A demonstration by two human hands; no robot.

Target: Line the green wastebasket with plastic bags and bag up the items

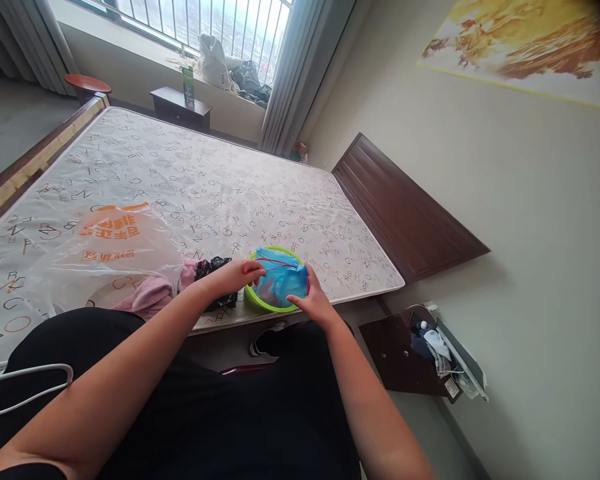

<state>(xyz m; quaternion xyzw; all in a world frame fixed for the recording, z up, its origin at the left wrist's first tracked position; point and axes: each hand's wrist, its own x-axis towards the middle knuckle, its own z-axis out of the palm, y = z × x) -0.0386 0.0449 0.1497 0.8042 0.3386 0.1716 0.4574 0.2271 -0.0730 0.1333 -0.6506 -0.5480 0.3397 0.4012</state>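
Note:
A light green basket (256, 301) stands at the near edge of the patterned mattress (220, 180), with a blue plastic bag (280, 283) inside it. My left hand (253, 270) is closed at the basket's left side, its fingers pinching the red drawstring (275, 262) of the blue bag. On the right, my right hand (313, 300) is curled round the bag's right edge, thumb on the blue plastic. Black plastic (215, 268) and a pink cloth (153, 293) lie left of the basket, partly behind my left forearm.
A clear bag with orange print (115, 240) spreads over the mattress at left. A white hanger (25, 377) is beside my left arm. Right of the bed stands a dark nightstand (390, 347) with clothes; a headboard (410, 207) rises behind it.

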